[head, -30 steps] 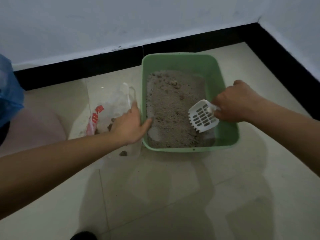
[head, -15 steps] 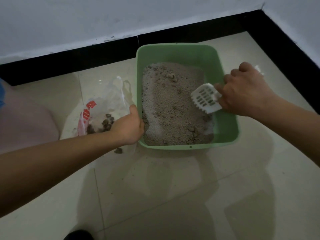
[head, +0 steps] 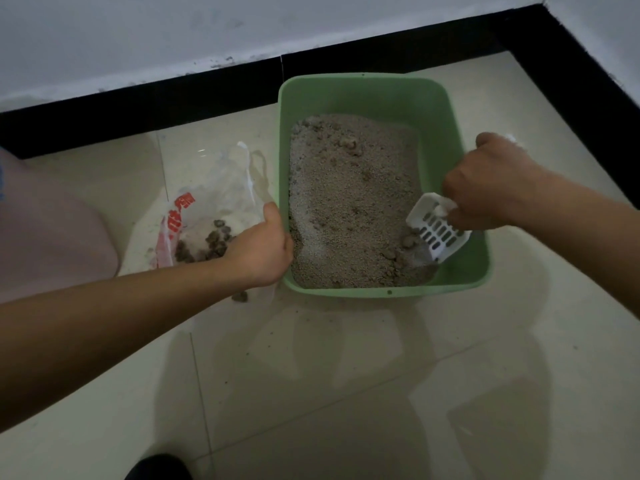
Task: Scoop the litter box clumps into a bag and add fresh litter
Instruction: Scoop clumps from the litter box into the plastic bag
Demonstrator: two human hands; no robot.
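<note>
Fingers [head: 462, 220] of the right hand [head: 491, 181] grip the slotted scoop [head: 438, 235], dug beside clumps [head: 408, 242] in the litter box [head: 363, 95] at its lower-right corner, while the left hand [head: 259, 247] clutches its rim; next probably comes a level lift leftward to the bag [head: 211, 202].

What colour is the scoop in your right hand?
White, with rows of slots in its blade; the scoop shows plainly in the head view, against the green litter box.

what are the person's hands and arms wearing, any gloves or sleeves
Nothing worn that shows. The left hand and right hand are ungloved, with no rings or watch visible. The left forearm and right forearm are bare, no sleeve in frame.
</note>
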